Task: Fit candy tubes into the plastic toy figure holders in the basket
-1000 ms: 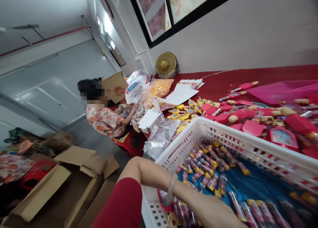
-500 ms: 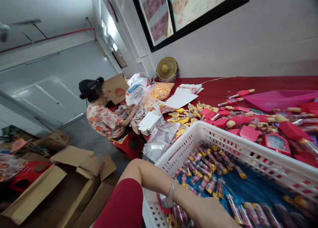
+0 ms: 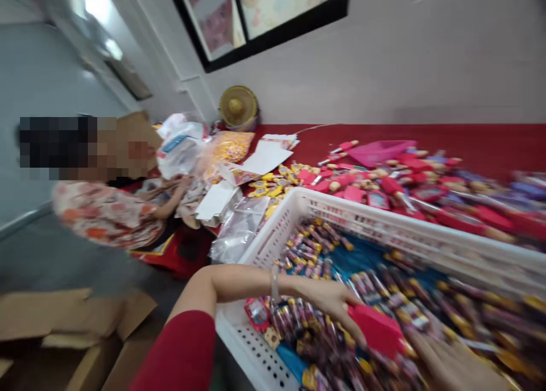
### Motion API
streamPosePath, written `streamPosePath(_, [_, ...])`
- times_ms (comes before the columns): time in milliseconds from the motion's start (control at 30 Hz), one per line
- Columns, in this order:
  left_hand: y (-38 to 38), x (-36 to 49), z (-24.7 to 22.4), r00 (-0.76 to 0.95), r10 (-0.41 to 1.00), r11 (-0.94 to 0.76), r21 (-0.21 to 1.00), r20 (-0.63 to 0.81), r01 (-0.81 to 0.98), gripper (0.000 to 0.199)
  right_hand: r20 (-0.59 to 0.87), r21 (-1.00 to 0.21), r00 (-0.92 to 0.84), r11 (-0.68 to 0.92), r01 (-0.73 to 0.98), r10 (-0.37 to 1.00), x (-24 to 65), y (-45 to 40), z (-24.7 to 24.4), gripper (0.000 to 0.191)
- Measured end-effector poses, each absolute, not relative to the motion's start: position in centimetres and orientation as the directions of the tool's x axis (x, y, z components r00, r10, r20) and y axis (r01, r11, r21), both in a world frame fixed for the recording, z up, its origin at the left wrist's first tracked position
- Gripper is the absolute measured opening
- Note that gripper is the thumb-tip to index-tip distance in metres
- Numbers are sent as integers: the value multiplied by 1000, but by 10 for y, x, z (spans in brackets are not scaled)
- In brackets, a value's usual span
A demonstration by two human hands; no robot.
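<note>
My left hand, with a pale bangle on the wrist, reaches over the white basket with its fingers round the left end of a flat red piece. At the right end of that piece is my right hand, blurred, its fingertips close to the piece; whether they grip it is unclear. Many small tubes with yellow caps lie in the basket on blue lining. A red item with a clear front rests in the basket's left corner.
Behind the basket, red toy pieces and yellow ones are heaped on the red table. Clear plastic bags and a white box lie left. A person sits further left, near open cartons.
The view has swung right, so the person and bags appear further left. My right hand and the red piece have come into view. My left hand's fingers now show at the piece.
</note>
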State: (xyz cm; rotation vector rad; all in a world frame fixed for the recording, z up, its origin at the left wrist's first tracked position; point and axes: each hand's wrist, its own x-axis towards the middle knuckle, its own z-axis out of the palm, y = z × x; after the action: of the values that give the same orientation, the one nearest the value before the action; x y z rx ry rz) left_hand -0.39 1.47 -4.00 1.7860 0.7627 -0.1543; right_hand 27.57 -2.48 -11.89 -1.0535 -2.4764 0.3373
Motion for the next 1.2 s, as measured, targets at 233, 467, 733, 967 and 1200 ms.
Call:
streamPosePath(233, [0,-7,-24,704,669,-361,725,-236,587,41,165,-227,-570,593,773,805,252,-32,-67,20])
streamPosePath(467, [-25,-26,-1,775,516,-194,832,-364,520,45,388,129,-727,747,652,567,241,-73,-24,27])
streamPosePath(733, [-28,-27,-1,711,685,-467,656,-155,593,32,239,-332,-578,624,707,781,235,-74,-43,28])
streamPosePath(967, [-22,-31,-35,746,610,-295,798,-267,526,44,215,-549,-555,569,612,804,242,-71,-47,31])
streamPosePath(1200, [-30,-32,-32,741,672,-585,605,-11,540,37,-98,-837,-522,214,503,847,245,-73,-29,35])
